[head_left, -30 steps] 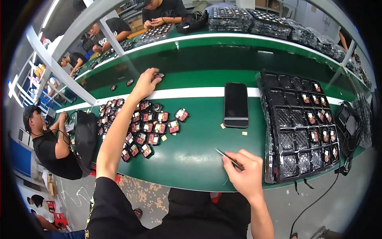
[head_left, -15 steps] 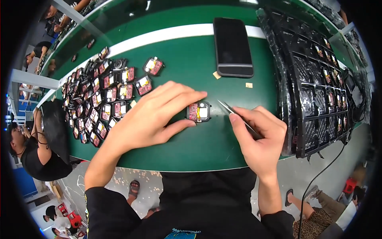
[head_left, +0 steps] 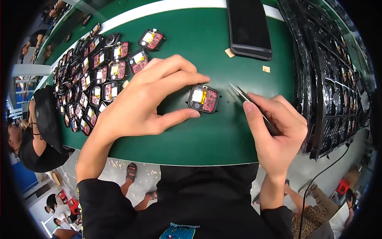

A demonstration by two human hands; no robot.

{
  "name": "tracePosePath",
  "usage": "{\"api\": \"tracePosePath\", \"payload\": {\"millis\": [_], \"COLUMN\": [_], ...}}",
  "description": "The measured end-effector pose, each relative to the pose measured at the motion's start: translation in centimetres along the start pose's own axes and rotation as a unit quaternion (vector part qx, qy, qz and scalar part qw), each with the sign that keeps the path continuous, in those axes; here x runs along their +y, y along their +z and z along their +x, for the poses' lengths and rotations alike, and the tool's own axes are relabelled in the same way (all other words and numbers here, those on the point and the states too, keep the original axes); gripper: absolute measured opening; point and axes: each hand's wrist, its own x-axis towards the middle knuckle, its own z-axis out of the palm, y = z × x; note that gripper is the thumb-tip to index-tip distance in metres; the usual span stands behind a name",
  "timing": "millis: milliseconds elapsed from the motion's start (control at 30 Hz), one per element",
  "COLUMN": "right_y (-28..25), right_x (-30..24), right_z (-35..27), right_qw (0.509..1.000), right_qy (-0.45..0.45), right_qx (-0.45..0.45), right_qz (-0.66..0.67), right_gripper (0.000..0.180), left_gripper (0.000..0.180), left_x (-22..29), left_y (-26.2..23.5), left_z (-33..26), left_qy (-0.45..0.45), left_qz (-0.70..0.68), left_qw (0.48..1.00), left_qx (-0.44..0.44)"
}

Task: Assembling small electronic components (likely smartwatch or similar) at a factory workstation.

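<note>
A small square black module (head_left: 204, 99) with a red circuit board and a white patch lies on the green table (head_left: 223, 135) in front of me. My left hand (head_left: 148, 99) rests on the table beside it, its index finger and thumb bracketing the module's left side. My right hand (head_left: 274, 127) grips metal tweezers (head_left: 248, 101), whose tips point up and left, just right of the module and apart from it.
Several like modules (head_left: 95, 79) are spread across the table's left part. A black phone (head_left: 248, 28) lies at the far middle, with two small tan scraps (head_left: 266, 69) near it. Stacked black compartment trays (head_left: 334, 75) fill the right side. A person sits below left.
My head has come closer to the table, so everything looks bigger. The left hand has settled with thumb and index finger around the single module; the tweezers stay near its right side.
</note>
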Motion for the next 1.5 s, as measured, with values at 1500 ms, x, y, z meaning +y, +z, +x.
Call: {"api": "tracePosePath", "payload": {"millis": [1500], "right_y": [0.5], "right_x": [0.0], "right_z": [-0.1], "right_qw": [0.986], "right_qy": [-0.130], "right_qx": [-0.071], "right_qz": [-0.071], "right_gripper": [0.032], "left_gripper": [0.067], "left_x": [0.1], "left_y": [0.3], "left_z": [0.6], "left_qy": [-0.002], "left_qz": [0.002], "left_qw": [1.000], "left_qx": [-0.019]}}
